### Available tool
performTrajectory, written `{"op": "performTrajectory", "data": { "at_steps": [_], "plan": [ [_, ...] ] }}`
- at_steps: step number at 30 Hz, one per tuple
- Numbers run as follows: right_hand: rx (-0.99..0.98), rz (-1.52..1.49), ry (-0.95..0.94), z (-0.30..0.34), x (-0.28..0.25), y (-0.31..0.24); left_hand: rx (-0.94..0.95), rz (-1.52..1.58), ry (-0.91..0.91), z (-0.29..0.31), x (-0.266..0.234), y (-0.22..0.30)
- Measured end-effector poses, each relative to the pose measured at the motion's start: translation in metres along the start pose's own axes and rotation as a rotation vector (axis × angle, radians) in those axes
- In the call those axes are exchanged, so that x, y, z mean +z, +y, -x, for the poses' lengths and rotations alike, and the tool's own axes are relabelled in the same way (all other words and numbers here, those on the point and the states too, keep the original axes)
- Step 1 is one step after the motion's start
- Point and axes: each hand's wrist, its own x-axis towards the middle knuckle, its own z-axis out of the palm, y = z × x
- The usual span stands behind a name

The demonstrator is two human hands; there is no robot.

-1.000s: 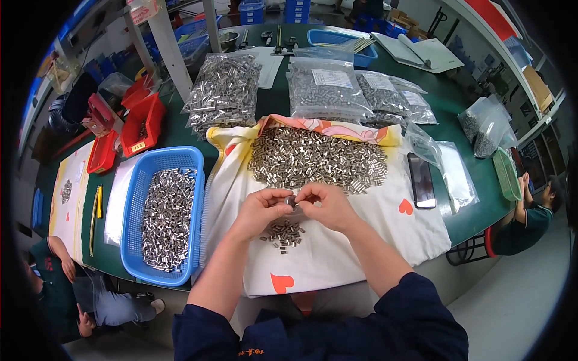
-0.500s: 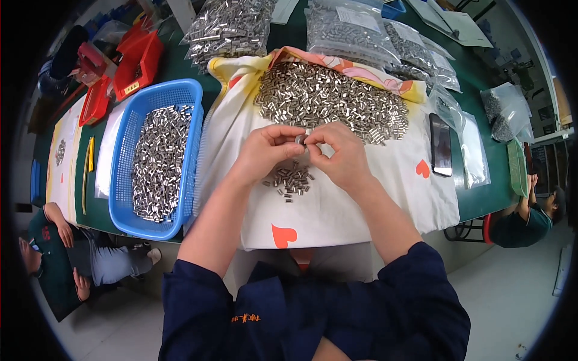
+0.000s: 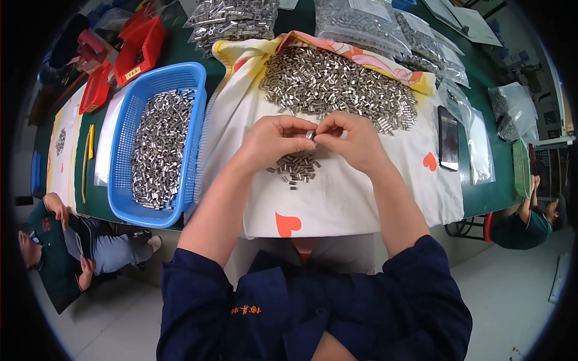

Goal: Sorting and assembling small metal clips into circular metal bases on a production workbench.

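Observation:
My left hand (image 3: 272,141) and my right hand (image 3: 355,141) meet over a white cloth (image 3: 337,192) with orange hearts. Together their fingertips pinch one small silver metal tube (image 3: 310,134). Just below the hands lies a small heap of the same tubes (image 3: 296,168). Beyond the hands a big pile of metal tubes (image 3: 337,87) covers the far part of the cloth. To my left a blue plastic basket (image 3: 123,138) holds many more tubes.
Clear bags of metal parts (image 3: 361,24) lie at the back of the green table (image 3: 500,180). A black phone (image 3: 448,138) rests at the cloth's right edge. Red bins (image 3: 135,45) stand far left. People sit at the left (image 3: 54,253) and right (image 3: 524,219).
The view has tilted down and nearer to the table. My hands stay together on a tube above the small heap, with only slight finger movement.

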Motion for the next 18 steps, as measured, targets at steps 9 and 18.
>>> {"op": "performTrajectory", "data": {
  "at_steps": [9, 18],
  "plan": [
    [-0.297, 0.484, 0.365, -0.015, 0.004, 0.034, -0.014, -0.151, -0.161, 0.003, 0.012, 0.004],
    [-0.225, 0.647, 0.241, -0.012, 0.007, 0.029, -0.006, -0.129, -0.164, 0.004, 0.008, 0.002]
  ]
}}
